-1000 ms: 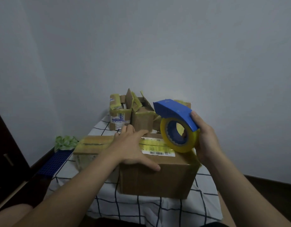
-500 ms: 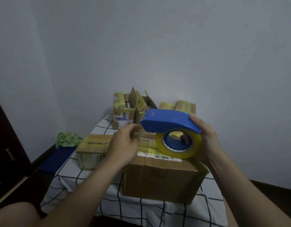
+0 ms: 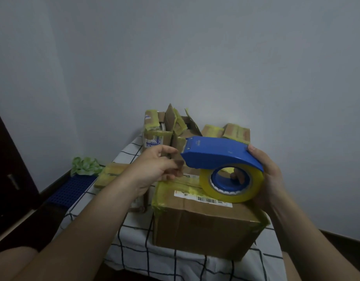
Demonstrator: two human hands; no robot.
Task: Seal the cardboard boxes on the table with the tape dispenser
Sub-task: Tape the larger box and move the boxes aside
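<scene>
Right hand grips the dispenser, held just above the front box on the counter. Left hand curls beside its front end; whether it's pinching tape, I cannot tell.

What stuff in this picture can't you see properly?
From the head view:
1. The tape end: clear and blurry, so whether the left hand pinches it at the front of the tape dispenser is unclear.
2. Fingers of the right hand: mostly behind the dispenser.
3. Top seam of the big box: partly covered by the tape roll and left hand.
4. Writing on the label: too small.
5. Insides of the open back boxes: hidden by flaps.
</scene>
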